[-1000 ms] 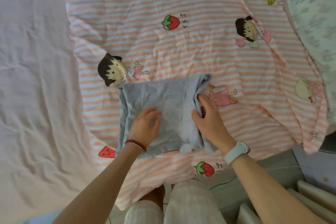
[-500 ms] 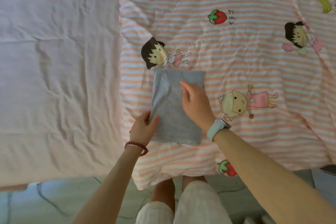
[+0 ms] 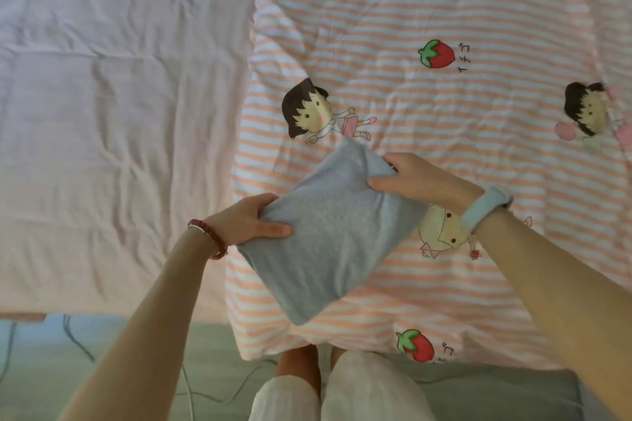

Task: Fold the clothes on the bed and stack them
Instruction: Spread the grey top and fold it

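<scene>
A folded grey garment (image 3: 333, 236) is held up above the striped cartoon quilt (image 3: 427, 27), turned diagonally. My left hand (image 3: 248, 220) grips its left edge, thumb on top and fingers beneath. My right hand (image 3: 417, 179) grips the far right edge, thumb on top. A red bead bracelet is on my left wrist and a pale blue watch on my right. No other clothes or stack are in view.
The quilt covers the right half of the bed; a wrinkled white sheet (image 3: 113, 113) covers the left half. The bed's near edge runs along the bottom, with my legs in white trousers (image 3: 338, 393) and a cable on the grey-green floor (image 3: 191, 383).
The grey garment was folded narrower, then both hands took its edges and lifted it off the quilt, turning it diagonal. My view swung left toward the white sheet.
</scene>
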{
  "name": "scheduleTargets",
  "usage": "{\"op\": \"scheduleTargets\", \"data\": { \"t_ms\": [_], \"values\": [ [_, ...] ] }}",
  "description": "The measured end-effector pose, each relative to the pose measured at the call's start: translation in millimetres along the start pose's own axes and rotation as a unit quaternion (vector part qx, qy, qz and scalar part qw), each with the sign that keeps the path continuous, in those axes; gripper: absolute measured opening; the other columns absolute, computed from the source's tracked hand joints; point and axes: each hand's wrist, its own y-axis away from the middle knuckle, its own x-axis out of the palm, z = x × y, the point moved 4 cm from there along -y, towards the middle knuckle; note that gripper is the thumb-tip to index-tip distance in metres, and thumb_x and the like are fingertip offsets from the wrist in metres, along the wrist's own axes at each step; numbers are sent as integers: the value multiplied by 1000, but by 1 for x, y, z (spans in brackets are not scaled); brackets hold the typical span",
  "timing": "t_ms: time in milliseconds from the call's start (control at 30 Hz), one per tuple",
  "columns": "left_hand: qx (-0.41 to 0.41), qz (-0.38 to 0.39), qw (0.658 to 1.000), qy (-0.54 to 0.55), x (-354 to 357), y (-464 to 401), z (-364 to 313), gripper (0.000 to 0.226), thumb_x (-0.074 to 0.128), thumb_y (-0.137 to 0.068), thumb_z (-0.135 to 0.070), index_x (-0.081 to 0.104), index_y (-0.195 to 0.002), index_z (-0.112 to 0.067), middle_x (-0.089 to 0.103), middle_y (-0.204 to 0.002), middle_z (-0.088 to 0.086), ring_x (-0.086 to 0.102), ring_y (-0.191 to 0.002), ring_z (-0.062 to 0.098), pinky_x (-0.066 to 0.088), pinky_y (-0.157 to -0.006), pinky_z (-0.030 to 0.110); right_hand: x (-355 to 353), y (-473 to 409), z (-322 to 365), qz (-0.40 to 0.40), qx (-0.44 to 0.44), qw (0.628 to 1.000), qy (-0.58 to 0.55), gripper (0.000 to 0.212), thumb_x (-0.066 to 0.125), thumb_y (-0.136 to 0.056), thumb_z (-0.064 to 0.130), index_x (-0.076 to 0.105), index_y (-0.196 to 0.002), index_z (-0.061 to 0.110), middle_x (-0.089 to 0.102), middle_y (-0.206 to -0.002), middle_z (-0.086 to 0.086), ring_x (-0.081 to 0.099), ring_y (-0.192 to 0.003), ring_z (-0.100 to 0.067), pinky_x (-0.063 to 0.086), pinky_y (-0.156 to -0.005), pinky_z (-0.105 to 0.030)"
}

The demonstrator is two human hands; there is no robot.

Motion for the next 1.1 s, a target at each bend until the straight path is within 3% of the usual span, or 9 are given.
{"op": "scheduleTargets", "data": {
  "t_ms": [67,200,333,433,500,600,733,867,1100],
  "values": [
    [-12,-124,992,-8,-23,-10,-6,43,75,-77,-28,54,-114,-20,59,-103,1,59,-93,18,48,-77,26,0,21,-26,-50,9,997,-60,10,59,-88,28,57,-95,22,62,-94,8,62,-85,-11,47,-68,-25],
    [-68,-408,909,53,-18,-12,-3,46,62,-86,-27,49,-125,-6,56,-113,12,56,-103,29,42,-83,31,24,26,-63,-99,60,993,-13,26,52,-93,29,52,-114,14,57,-105,5,56,-97,-14,44,-80,-26],
    [-104,-408,879,225,20,-1,25,49,60,-84,-47,53,-113,-9,57,-77,-8,56,-73,9,39,-59,23,36,21,-62,-148,91,978,-114,25,51,-92,37,53,-101,14,62,-103,-7,61,-92,-24,51,-75,-36],
    [-92,-365,875,303,39,7,36,60,55,-70,-70,51,-76,-11,45,-57,-7,44,-55,14,38,-53,26,40,18,-52,-159,87,967,-180,38,48,-93,37,59,-94,1,62,-100,-26,60,-92,-41,51,-75,-51],
    [-97,-328,897,280,46,8,35,63,53,-61,-73,58,-81,-14,57,-69,-7,53,-64,14,41,-59,25,41,15,-46,-156,96,958,-219,39,45,-94,38,60,-94,2,61,-102,-29,59,-93,-44,51,-76,-54],
    [-116,-341,893,270,43,3,40,62,60,-73,-62,55,-107,-10,62,-93,1,60,-77,13,43,-59,25,43,10,-45,-158,132,947,-248,45,42,-96,36,56,-103,-6,56,-111,-32,55,-100,-48,47,-84,-60],
    [-104,-395,891,200,40,-3,33,40,58,-84,-49,55,-95,-10,55,-77,-7,52,-68,9,36,-54,22,48,10,-40,-166,119,950,-238,21,44,-95,26,57,-87,11,60,-87,-15,58,-71,-26,48,-60,-31],
    [-61,-437,878,185,45,4,26,22,54,-90,-36,49,-93,-15,51,-76,-11,48,-68,2,35,-56,18,57,23,-28,-211,62,956,-196,26,45,-95,20,51,-96,-5,47,-78,-11,44,-68,-21,37,-58,-31],
    [-18,-524,821,227,8,87,72,14,55,-90,-32,52,-93,-19,53,-78,-15,49,-70,-3,36,-54,6,106,51,52,-240,-50,957,-156,3,46,-95,15,49,-94,15,48,-71,5,45,-59,-11,35,-47,-16]
  ]
}}
